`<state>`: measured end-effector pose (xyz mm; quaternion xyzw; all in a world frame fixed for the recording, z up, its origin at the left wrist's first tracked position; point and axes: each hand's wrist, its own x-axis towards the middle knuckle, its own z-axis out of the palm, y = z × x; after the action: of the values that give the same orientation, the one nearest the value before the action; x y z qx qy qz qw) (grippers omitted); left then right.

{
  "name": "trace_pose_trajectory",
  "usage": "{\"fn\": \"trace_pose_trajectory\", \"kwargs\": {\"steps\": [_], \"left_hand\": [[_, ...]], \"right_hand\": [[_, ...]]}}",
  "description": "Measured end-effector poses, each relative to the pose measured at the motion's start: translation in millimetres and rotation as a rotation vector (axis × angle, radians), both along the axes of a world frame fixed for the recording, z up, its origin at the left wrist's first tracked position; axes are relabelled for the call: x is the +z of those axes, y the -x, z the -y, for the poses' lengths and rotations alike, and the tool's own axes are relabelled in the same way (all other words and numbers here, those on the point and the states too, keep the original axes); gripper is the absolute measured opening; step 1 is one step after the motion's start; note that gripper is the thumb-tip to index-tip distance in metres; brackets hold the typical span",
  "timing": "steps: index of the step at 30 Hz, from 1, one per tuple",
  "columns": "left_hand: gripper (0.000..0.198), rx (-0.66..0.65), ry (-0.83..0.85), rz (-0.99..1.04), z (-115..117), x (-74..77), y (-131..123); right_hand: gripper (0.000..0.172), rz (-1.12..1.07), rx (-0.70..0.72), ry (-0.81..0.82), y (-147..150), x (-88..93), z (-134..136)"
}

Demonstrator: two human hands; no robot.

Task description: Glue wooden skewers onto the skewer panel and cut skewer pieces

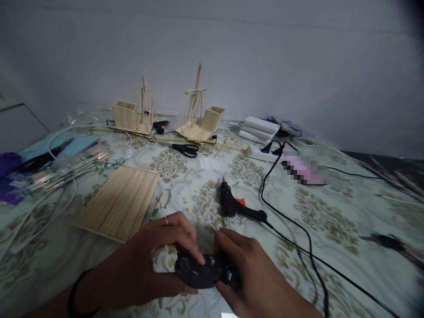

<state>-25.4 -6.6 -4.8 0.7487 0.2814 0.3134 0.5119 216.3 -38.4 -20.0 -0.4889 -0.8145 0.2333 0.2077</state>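
My left hand [155, 260] and my right hand [255, 274] both grip a small black object [202, 269] near the bottom edge; I cannot make out what it is. The fingers of both hands curl over it. A ring sits on a left finger and a black band on the left wrist. Just beyond my hands a black glue gun [233, 204] lies on the patterned cloth [331, 212], its cable running off to the right.
A flat panel of thin wooden sticks [121, 201] lies to the left. Two stick-built models [132, 115] [200, 119] stand at the back by the wall, with black scissors [186, 149], a white power strip [261, 152], cables, and stick packets [66, 168] at the left.
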Motion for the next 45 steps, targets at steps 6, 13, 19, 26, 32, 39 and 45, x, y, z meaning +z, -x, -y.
{"fn": "trace_pose_trajectory", "kwargs": {"steps": [6,13,19,26,32,39,45], "left_hand": [[0.026,0.035,-0.026,-0.014,0.0,-1.7,-0.5],[0.028,0.056,-0.052,-0.009,0.2,0.0,-0.3],[0.023,0.067,-0.069,-0.034,0.0,0.9,-0.8],[0.027,0.059,-0.057,-0.023,-1.3,1.0,-0.1],[0.025,0.071,-0.054,-0.032,-1.6,-3.3,0.5],[0.034,0.071,-0.036,-0.001,-1.5,-6.8,1.0],[0.038,0.101,-0.07,-0.036,-1.4,-8.2,0.7]], "right_hand": [[0.024,-0.011,0.006,0.015,0.5,1.6,1.0],[0.026,-0.019,0.015,0.045,1.8,3.1,0.9],[0.026,-0.012,0.008,0.06,2.2,4.0,1.5],[0.025,-0.034,0.027,0.02,2.3,1.3,-0.2],[0.026,-0.029,0.02,0.025,3.3,1.9,-1.6],[0.026,-0.037,0.018,0.026,2.0,1.3,-3.4],[0.026,-0.016,0.014,0.001,-0.1,-2.2,-6.4]]}}
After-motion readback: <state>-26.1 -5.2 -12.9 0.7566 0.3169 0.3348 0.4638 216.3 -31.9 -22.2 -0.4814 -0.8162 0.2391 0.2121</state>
